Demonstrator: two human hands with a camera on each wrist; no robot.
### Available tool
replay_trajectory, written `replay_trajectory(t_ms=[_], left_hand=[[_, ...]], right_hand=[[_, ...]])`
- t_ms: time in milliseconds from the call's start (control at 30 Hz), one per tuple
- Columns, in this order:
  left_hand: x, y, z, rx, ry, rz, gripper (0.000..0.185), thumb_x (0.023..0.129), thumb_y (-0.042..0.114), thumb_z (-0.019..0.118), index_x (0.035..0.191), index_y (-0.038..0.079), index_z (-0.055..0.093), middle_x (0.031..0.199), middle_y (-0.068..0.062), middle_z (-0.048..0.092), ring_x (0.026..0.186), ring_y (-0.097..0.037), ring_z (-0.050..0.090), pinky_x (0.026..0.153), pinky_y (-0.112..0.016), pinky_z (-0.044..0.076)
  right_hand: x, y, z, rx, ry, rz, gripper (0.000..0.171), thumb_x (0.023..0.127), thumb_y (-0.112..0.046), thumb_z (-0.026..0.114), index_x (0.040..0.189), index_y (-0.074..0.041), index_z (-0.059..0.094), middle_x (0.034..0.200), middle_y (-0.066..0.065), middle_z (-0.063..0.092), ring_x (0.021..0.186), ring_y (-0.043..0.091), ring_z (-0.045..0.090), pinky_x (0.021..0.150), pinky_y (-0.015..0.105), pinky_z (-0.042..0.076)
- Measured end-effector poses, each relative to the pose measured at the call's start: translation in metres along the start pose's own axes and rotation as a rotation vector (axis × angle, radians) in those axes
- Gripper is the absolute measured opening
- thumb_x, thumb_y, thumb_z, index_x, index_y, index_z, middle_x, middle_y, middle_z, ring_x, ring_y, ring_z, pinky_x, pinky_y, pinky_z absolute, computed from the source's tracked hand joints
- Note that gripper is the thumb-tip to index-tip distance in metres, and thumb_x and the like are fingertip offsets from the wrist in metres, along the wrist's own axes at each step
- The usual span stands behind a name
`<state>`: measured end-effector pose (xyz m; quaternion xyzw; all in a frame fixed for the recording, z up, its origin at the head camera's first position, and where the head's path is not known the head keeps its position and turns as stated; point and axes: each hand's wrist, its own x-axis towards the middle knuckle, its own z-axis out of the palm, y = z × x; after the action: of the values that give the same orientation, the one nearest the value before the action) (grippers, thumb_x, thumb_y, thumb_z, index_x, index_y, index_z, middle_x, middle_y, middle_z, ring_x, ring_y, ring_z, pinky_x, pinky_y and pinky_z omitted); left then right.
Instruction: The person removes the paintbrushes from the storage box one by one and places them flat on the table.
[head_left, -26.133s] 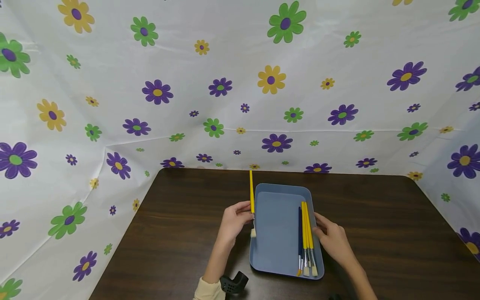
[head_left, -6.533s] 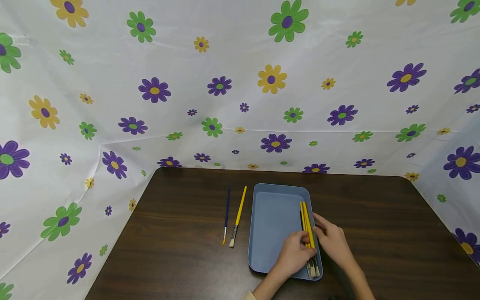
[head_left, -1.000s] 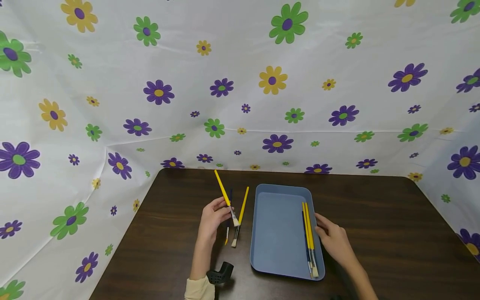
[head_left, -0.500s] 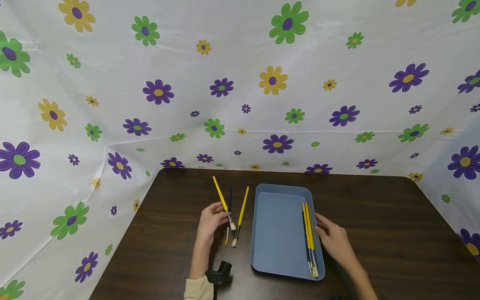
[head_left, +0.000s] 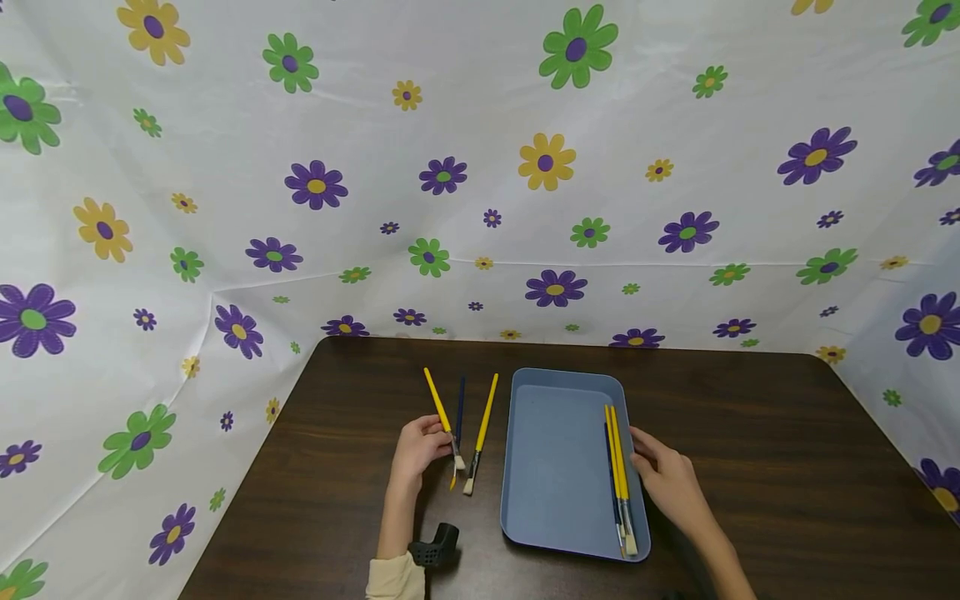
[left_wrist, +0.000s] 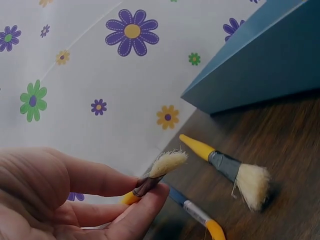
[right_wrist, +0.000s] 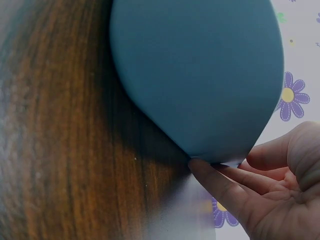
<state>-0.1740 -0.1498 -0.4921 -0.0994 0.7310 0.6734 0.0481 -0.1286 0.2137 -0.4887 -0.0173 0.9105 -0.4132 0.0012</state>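
My left hand [head_left: 420, 446] pinches a yellow-handled paintbrush [head_left: 438, 406] near its ferrule, low over the dark table, left of the blue tray [head_left: 555, 458]. The left wrist view shows its pale bristles [left_wrist: 167, 162] poking out past my thumb and finger. Beside it on the table lie a thin dark-blue brush [head_left: 458, 417] and a second yellow brush [head_left: 482, 429], whose bristles [left_wrist: 252, 185] rest on the wood. My right hand [head_left: 667, 483] rests against the tray's right rim, fingers fairly straight. Several brushes [head_left: 617, 475] lie along the tray's right side.
The dark wooden table [head_left: 750, 450] is walled on three sides by a white flower-print sheet [head_left: 480, 208]. A black wrist-camera mount [head_left: 435, 550] sits at my left wrist.
My left hand has lowered the yellow brush toward the table, just left of the two brushes lying there. The right hand has stayed on the tray.
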Motion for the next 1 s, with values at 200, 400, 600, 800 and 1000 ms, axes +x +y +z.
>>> replay_trajectory(t_ms=[200,400,600,800,1000], left_hand=[[0.0000,-0.0027,-0.0030,0.031,0.001,0.007,0.044,0.094,-0.010,0.061,0.133,-0.025,0.049,0.122,-0.038,0.061,0.096,-0.036,0.071,0.082,-0.041,0.062],[0.0001,-0.0027,-0.0047,0.069,0.019,-0.019,0.045,0.092,-0.010,0.061,0.133,-0.024,0.050,0.119,-0.036,0.062,0.095,-0.035,0.071,0.080,-0.040,0.062],[0.0013,-0.0030,-0.0029,0.133,0.067,-0.006,0.044,0.088,-0.013,0.064,0.128,-0.024,0.053,0.108,-0.030,0.063,0.086,-0.032,0.072,0.075,-0.040,0.063],[0.0012,-0.0018,-0.0024,0.227,0.103,-0.004,0.039,0.087,-0.012,0.066,0.125,-0.021,0.057,0.103,-0.026,0.065,0.085,-0.033,0.073,0.073,-0.040,0.063],[0.0000,-0.0013,-0.0037,0.275,0.087,-0.013,0.032,0.090,-0.009,0.066,0.120,-0.017,0.063,0.098,-0.021,0.069,0.082,-0.031,0.073,0.072,-0.040,0.063]], right_hand=[[0.0006,0.0004,-0.0003,-0.005,0.001,-0.005,0.045,0.103,-0.001,0.054,0.146,0.013,0.048,0.128,0.035,0.063,0.116,0.046,0.065,0.089,0.054,0.057],[0.0004,0.0002,-0.0006,0.001,-0.001,-0.001,0.045,0.103,-0.001,0.054,0.146,0.013,0.048,0.128,0.034,0.064,0.114,0.044,0.066,0.087,0.052,0.058],[0.0010,0.0004,-0.0002,0.003,-0.001,0.006,0.045,0.104,-0.001,0.054,0.146,0.013,0.048,0.128,0.033,0.065,0.113,0.042,0.067,0.085,0.049,0.059],[0.0012,0.0005,-0.0002,0.003,-0.001,0.001,0.045,0.103,-0.001,0.055,0.146,0.013,0.048,0.127,0.033,0.065,0.112,0.041,0.067,0.085,0.049,0.059],[0.0006,0.0004,-0.0004,0.002,0.003,-0.004,0.045,0.103,-0.001,0.055,0.146,0.012,0.048,0.127,0.033,0.065,0.113,0.042,0.067,0.085,0.049,0.059]])
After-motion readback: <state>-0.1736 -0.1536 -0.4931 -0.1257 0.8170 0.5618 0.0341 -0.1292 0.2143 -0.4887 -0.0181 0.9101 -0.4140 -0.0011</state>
